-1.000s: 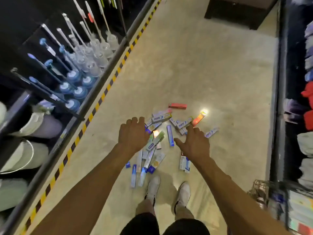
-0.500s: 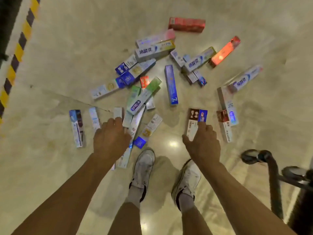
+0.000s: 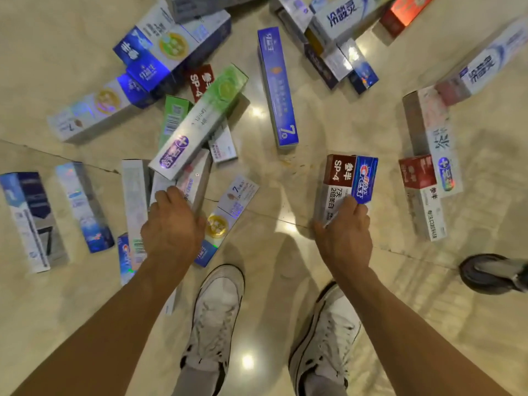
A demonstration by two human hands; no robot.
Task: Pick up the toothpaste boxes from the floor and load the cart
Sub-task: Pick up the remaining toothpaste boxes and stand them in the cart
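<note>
1. On the glossy beige floor [image 3: 328, 130], toothpaste boxes [image 3: 94, 110] lie scattered in a loose heap, many overlapping, just ahead of the person's white shoes [image 3: 217, 310].
2. Right hand [image 3: 345, 235]: clamped on the near end of a red-and-white box [image 3: 333, 178], thumb on its left side, fingers curled over the top. The box's far end is still on the floor.
3. Blue Crest box [image 3: 365, 178] lies along the right side of that box. A fingertip touches its near end; can't tell if it is gripped too.
4. Left hand [image 3: 171, 227]: knuckles up, fingers curled down over the near end of a pale box [image 3: 197, 178] at the heap's near edge. Thumb is hidden, so can't tell whether it is clasped or only touched.
5. Green-and-white box [image 3: 200, 121] lies tilted across the pale box, just beyond the left fingers.
6. White box with gold seal [image 3: 228, 215] is just right of the left hand, partly under it.
7. Long blue box [image 3: 277, 90] lies by itself between the two clusters, apart from both hands.
8. Second red-and-white box [image 3: 423, 201] lies right of the right hand, not touched by it.
9. Far left: blue-and-white box [image 3: 25, 221], apart from the heap.
10. Dark wheel [image 3: 491, 272] sits at the right edge, partly cut off.
</note>
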